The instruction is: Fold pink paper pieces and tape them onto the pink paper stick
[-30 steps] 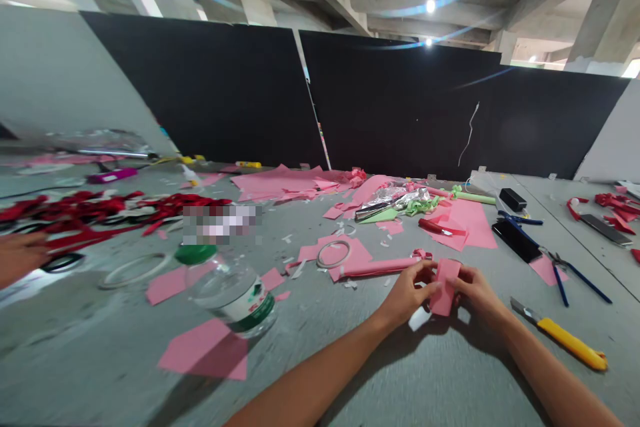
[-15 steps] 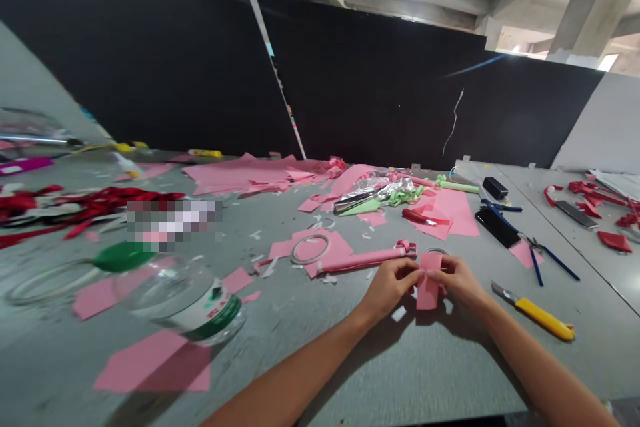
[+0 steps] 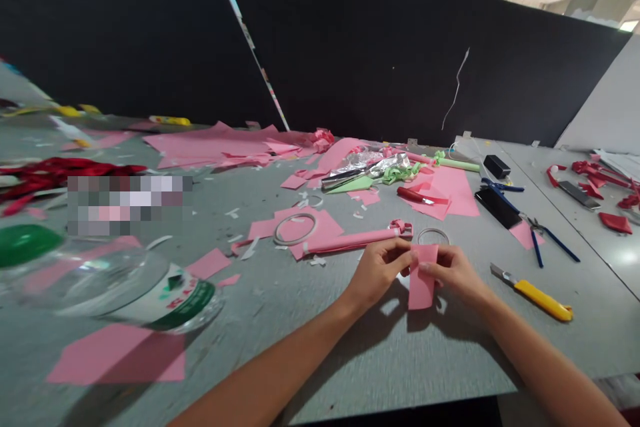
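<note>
Head | pink strip [image 3: 422, 285] | long axis: near-vertical in view | free end: down

left hand [image 3: 375, 273]: bare | right hand [image 3: 457, 272]: bare | forearms [image 3: 287, 350]: bare, tapering | finer detail: too small to tell

The label [image 3: 167, 299] on the plastic bottle [image 3: 95, 280] bears marks too blurred to read.

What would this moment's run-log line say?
left hand: pinching pink paper strip | right hand: pinching same strip | beyond strip: pale ring | right: yellow utility knife, blade exposed
</note>
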The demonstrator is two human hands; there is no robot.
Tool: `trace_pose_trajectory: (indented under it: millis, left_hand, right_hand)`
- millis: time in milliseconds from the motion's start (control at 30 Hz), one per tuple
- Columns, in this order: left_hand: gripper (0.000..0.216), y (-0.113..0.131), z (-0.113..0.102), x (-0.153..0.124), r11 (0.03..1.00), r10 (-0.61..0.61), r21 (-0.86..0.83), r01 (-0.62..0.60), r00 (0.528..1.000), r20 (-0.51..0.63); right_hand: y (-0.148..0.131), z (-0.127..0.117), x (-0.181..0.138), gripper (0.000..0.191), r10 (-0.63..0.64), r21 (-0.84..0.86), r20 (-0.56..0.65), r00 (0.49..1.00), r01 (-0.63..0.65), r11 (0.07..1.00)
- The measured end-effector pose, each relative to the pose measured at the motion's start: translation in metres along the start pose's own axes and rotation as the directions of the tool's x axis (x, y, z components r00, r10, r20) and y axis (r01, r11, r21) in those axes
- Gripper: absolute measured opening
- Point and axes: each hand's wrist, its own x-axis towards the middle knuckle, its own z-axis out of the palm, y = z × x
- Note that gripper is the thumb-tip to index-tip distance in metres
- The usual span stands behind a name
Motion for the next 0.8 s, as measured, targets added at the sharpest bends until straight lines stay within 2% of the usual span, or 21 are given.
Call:
trace_pose_trajectory:
  millis: [200, 433, 800]
  left_hand:
    - [0.023, 0.0011, 0.0008, -0.0051, 1.0, -0.004, -0.022, 0.004, 1.0, -0.019]
    - [0.027, 0.0033, 0.0012, -0.0063, 1.0, -0.02, -0.015, 0.02, 1.0, -0.022]
    - [0.02, 0.0031, 0.0021, -0.0063, 0.999, -0.002, -0.034, 0.0, 0.999, -0.036]
  right_hand:
    - [-0.0057, 0.003, -0.0033, 0.037, 0.005, 0.045, 0.024, 1.0, -0.006, 0.999]
    - [-0.0057, 0.0042, -0.0033, 0.038, 0.015, 0.054, -0.022, 1.0, -0.014, 0.998]
    - [-0.0053, 0.0023, -0.0014, 0.036, -0.008, -0.007, -0.028, 1.0, 0.008, 1.0]
